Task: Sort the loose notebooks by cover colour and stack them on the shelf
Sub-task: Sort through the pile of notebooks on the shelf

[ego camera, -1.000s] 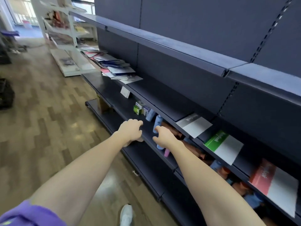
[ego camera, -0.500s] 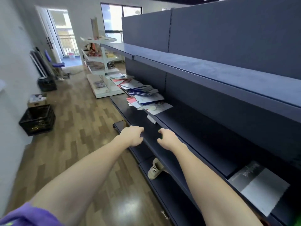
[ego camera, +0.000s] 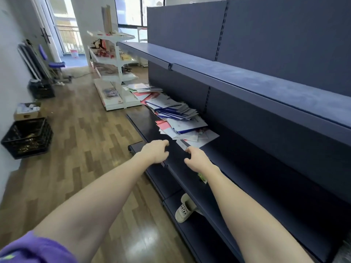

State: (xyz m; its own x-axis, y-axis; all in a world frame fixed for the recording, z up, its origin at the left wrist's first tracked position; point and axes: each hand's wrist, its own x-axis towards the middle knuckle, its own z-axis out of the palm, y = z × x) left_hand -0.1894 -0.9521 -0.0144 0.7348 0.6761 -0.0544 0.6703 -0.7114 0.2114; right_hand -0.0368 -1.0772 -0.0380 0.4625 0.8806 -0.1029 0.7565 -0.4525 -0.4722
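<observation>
1. On the dark blue shelf point(ego camera: 237, 164), at about twelve o'clock from the hands, the loose notebooks point(ego camera: 174, 118) lay in a messy heap of blue, red and white covers.
2. The left hand point(ego camera: 154, 151) hovered just short of the heap, fingers loosely curled, holding nothing.
3. The right hand point(ego camera: 198, 160) matched it, also empty.
4. At nine o'clock, a black crate point(ego camera: 28, 137) sat on the wooden floor.

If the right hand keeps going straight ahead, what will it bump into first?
Probably the white sheet at the near edge of the notebook pile; the right hand already looks almost at it, though depth is hard to judge.
</observation>
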